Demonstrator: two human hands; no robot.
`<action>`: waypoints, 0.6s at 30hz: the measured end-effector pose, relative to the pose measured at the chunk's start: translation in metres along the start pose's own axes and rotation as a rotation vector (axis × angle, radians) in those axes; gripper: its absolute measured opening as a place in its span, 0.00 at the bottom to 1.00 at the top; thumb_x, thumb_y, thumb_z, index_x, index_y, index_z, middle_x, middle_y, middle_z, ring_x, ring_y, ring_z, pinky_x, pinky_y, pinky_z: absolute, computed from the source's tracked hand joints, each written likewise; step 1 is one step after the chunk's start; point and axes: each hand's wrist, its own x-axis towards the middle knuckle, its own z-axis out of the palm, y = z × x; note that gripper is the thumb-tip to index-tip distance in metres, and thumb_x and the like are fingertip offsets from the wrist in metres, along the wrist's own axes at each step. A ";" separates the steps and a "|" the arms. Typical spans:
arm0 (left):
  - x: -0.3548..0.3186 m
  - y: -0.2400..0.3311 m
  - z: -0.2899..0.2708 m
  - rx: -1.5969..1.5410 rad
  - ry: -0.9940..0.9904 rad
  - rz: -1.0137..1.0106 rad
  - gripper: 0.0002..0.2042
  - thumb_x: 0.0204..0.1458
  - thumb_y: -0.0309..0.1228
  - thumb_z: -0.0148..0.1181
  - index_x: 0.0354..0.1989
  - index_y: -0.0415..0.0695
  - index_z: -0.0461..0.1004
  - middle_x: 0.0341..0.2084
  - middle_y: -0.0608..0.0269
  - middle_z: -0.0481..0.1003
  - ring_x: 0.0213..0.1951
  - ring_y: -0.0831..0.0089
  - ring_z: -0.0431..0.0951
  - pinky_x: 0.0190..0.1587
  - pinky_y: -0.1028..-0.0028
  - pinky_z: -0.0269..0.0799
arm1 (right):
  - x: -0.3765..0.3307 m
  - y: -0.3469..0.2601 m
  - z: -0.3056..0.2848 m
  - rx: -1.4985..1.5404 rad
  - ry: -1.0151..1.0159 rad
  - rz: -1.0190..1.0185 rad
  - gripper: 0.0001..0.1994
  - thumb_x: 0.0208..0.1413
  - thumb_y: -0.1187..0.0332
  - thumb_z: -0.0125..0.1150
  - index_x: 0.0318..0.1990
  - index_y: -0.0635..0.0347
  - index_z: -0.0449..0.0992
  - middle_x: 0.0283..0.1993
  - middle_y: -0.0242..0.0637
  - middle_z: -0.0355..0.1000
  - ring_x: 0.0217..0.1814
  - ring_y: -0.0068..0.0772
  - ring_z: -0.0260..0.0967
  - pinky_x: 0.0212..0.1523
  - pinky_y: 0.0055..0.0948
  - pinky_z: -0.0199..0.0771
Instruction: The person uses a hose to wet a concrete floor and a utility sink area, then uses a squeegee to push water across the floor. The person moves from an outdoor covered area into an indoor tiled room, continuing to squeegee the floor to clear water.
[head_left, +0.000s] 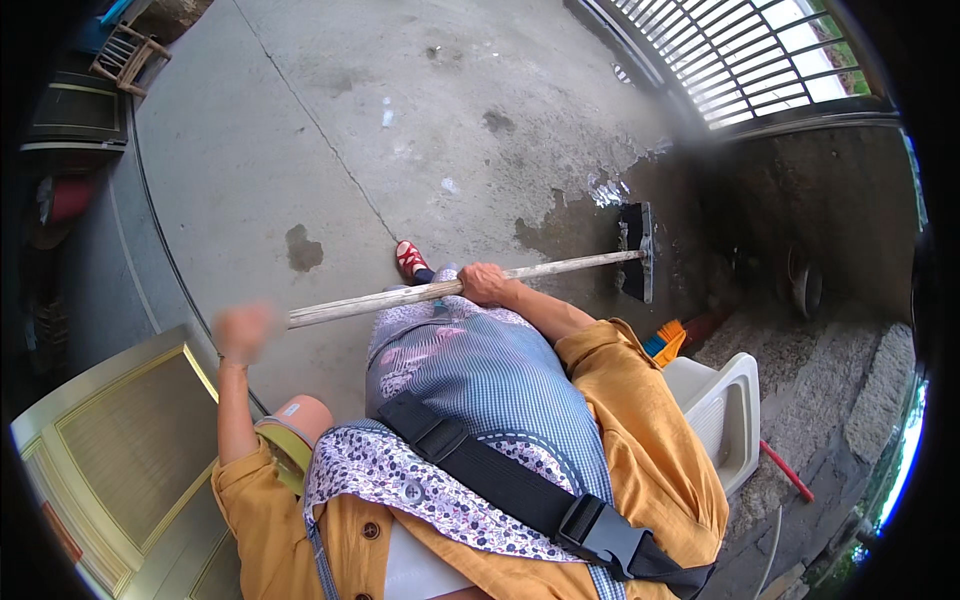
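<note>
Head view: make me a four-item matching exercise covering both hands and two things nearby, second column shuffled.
1. Left hand
2. Right hand
3. Sandal
4. Plastic washboard basin

A. Red and white, on a foot
B. Gripping the wooden pole partway along
C. White, at the person's right
D. Blurred, at the pole end away from the black head

Pairs: 1-D, 2-B, 3-A, 4-C

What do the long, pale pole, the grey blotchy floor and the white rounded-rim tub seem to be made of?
The long, pale pole looks like bare, weathered wood, matt with streaky marks. The grey blotchy floor is probably concrete: dull, with a straight seam. The white rounded-rim tub seems smooth and slightly glossy, perhaps plastic, though ceramic is possible.
</note>
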 end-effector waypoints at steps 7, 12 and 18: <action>-0.006 -0.089 -0.044 -0.040 0.013 -0.027 0.21 0.49 0.36 0.47 0.09 0.35 0.58 0.05 0.56 0.50 0.09 0.72 0.51 0.14 0.69 0.48 | 0.007 -0.078 -0.027 0.023 0.048 -0.158 0.08 0.39 0.67 0.52 0.26 0.59 0.74 0.23 0.47 0.70 0.26 0.44 0.70 0.27 0.39 0.68; -0.005 -0.100 -0.055 -0.096 0.076 0.037 0.20 0.50 0.34 0.47 0.10 0.36 0.55 0.06 0.61 0.47 0.11 0.77 0.48 0.15 0.71 0.46 | 0.001 -0.094 -0.049 -0.017 0.083 -0.154 0.08 0.38 0.67 0.53 0.25 0.61 0.74 0.23 0.48 0.70 0.26 0.46 0.69 0.27 0.40 0.68; -0.003 -0.075 -0.061 -0.069 0.051 -0.006 0.19 0.49 0.33 0.47 0.10 0.38 0.55 0.06 0.61 0.47 0.11 0.76 0.47 0.15 0.71 0.46 | 0.000 -0.095 -0.053 -0.011 0.067 -0.101 0.09 0.37 0.66 0.54 0.25 0.61 0.74 0.28 0.47 0.71 0.32 0.43 0.70 0.32 0.37 0.70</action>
